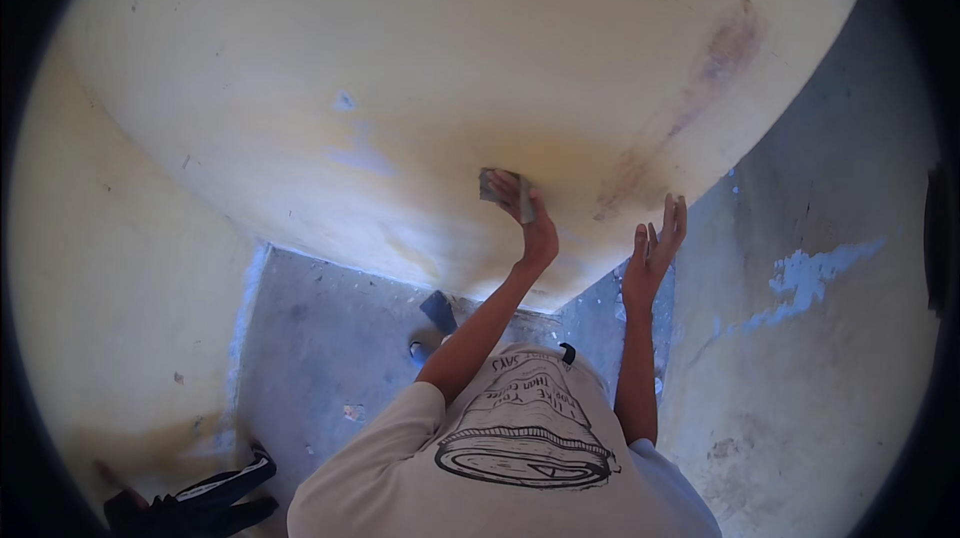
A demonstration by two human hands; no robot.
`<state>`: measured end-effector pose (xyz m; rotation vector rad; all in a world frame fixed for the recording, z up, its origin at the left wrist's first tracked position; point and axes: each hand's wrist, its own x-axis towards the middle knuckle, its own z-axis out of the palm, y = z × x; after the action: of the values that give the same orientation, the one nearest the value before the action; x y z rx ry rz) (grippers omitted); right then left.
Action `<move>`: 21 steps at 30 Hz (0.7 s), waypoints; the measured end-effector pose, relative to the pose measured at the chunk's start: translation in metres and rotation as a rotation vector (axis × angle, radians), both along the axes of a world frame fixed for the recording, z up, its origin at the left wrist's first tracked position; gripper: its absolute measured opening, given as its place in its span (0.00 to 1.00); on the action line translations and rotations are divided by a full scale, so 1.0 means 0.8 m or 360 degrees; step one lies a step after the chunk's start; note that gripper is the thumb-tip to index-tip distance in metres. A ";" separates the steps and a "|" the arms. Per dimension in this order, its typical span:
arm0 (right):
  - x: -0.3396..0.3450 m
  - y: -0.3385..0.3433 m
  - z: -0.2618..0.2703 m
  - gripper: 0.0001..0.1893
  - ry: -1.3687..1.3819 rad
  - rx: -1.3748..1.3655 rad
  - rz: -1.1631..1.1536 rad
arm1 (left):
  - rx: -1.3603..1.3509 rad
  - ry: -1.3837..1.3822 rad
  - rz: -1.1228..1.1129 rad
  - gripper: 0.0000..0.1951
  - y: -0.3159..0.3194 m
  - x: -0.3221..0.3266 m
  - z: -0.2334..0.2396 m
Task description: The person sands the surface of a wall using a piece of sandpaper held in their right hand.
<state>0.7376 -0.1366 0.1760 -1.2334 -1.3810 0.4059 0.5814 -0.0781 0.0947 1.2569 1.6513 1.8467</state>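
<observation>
My left hand point(511, 191) presses a grey piece of sandpaper point(489, 187) flat against the cream-painted wall point(420, 72). The sheet is folded around the fingers, and one end shows beside the thumb. Around it the wall surface has yellowish-brown patches and a pale bare spot point(360, 151). To the right, my right hand point(654, 256) is raised with its fingers apart and holds nothing. It is near the wall's right edge; whether the fingertips touch the wall I cannot tell. Above it runs a long reddish-brown worn streak point(727, 50).
A grey floor point(315, 343) with small debris lies below, bearing a paper scrap point(354, 412). Near my feet is a dark flat piece point(438, 311). Another person in dark clothing point(217, 489) is by the left wall point(112, 298). The right wall point(787, 388) has peeling paint point(802, 279).
</observation>
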 end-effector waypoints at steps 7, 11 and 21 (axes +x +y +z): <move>0.028 0.000 -0.044 0.35 -0.0309 0.0002 0.0411 | 0.0115 0.0303 0.0546 0.37 0.051 -0.105 0.048; 0.013 0.011 -0.081 0.43 -0.0197 -0.0048 0.0463 | 0.0356 0.0229 0.0421 0.35 0.032 -0.059 0.196; 0.032 -0.007 -0.071 0.43 -0.0235 -0.0366 0.0598 | 0.0026 -0.2293 0.0039 0.39 0.032 -0.069 -0.097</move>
<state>0.7636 -0.1424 0.1192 -1.2045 -1.7376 0.7643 0.5265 -0.0526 0.0170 -0.2458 0.7707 1.9046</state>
